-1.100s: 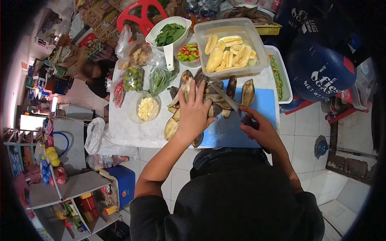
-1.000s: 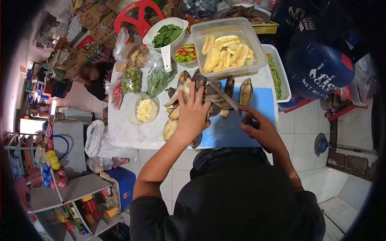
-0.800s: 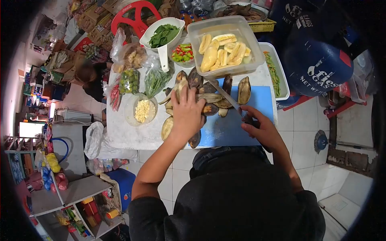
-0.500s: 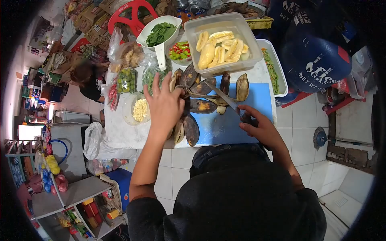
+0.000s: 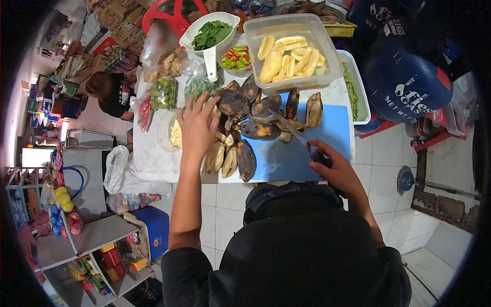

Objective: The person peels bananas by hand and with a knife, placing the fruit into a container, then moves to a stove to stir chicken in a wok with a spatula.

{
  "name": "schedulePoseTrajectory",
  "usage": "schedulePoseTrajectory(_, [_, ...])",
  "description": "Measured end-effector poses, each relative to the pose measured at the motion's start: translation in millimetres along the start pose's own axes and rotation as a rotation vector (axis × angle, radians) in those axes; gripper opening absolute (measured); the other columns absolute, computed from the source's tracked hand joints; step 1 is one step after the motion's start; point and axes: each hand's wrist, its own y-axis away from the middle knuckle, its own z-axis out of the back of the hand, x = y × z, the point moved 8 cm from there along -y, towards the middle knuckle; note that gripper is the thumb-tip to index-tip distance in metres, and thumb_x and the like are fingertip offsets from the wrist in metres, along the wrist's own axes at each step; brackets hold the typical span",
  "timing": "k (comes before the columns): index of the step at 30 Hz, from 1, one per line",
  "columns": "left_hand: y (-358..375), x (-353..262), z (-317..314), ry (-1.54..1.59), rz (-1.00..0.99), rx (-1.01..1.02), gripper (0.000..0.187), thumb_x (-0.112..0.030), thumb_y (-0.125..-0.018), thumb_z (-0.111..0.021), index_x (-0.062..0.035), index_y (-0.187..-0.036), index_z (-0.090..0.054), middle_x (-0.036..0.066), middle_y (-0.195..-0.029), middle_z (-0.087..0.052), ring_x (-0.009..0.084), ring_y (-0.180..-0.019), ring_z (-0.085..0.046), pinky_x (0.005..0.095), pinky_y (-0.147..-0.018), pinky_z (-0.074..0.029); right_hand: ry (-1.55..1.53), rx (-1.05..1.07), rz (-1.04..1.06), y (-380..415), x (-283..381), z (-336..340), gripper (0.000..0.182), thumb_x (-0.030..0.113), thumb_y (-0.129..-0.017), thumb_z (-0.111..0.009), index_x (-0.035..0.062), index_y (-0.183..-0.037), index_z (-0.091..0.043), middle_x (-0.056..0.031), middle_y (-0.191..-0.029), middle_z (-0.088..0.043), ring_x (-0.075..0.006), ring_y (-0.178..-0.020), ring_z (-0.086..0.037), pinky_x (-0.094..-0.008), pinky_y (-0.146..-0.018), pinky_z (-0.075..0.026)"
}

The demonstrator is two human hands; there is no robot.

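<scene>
My left hand (image 5: 198, 125) has its fingers spread at the left side of a heap of blackened banana peels (image 5: 232, 102), fingertips right at the nearest ones. In my right hand (image 5: 335, 169) is a knife (image 5: 294, 130), its blade pointing up and left over the blue cutting board (image 5: 286, 163). The blade tip overlaps the dark peels on the board. A pale, opened banana peel (image 5: 314, 110) lies at the board's upper right. Peeled bananas (image 5: 291, 59) fill part of a clear plastic container (image 5: 335, 74) beyond the board.
Around the board stand a white strainer of green leaves (image 5: 210, 36), a container of chopped red and green chillies (image 5: 237, 58), a bowl of chopped garlic (image 5: 171, 135) and bagged vegetables (image 5: 164, 93). Blue gas cylinders (image 5: 404, 82) stand at right. Another person (image 5: 110, 94) is at left.
My left hand has shifted left, and some peels under it now lie farther left, off the board. The knife has stayed nearly in place over the board. The view has shifted slightly.
</scene>
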Motion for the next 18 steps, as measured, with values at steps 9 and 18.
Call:
schedulePoseTrajectory(9, [82.6,-56.4,0.3,0.599,0.269,-0.158,0.019,-0.003,-0.070,-0.055,-0.0036,-0.089,-0.055,0.013,-0.083,-0.049,0.0258,-0.076,-0.048,0.0300,-0.068,-0.038,0.024,-0.013,-0.035,-8.1,-6.4,6.1,0.045,0.016,-0.075,-0.060,0.0111,-0.115,-0.042,-0.0033,-0.086,-0.047,-0.0085,-0.063,-0.044,-0.0207,-0.055,-0.039])
schedulePoseTrajectory(18, [87.6,-56.9,-28.8,0.454,0.340,-0.041,0.044,-0.016,-0.057,-0.066,-0.0073,-0.099,-0.053,0.013,-0.095,-0.045,0.0315,-0.090,-0.041,0.0402,-0.076,-0.034,0.080,0.045,-0.032,-23.6,1.4,-0.2,0.044,0.009,-0.075,-0.059,0.0113,-0.115,-0.043,-0.0012,-0.088,-0.049,-0.0077,-0.062,-0.045,-0.0207,-0.052,-0.038])
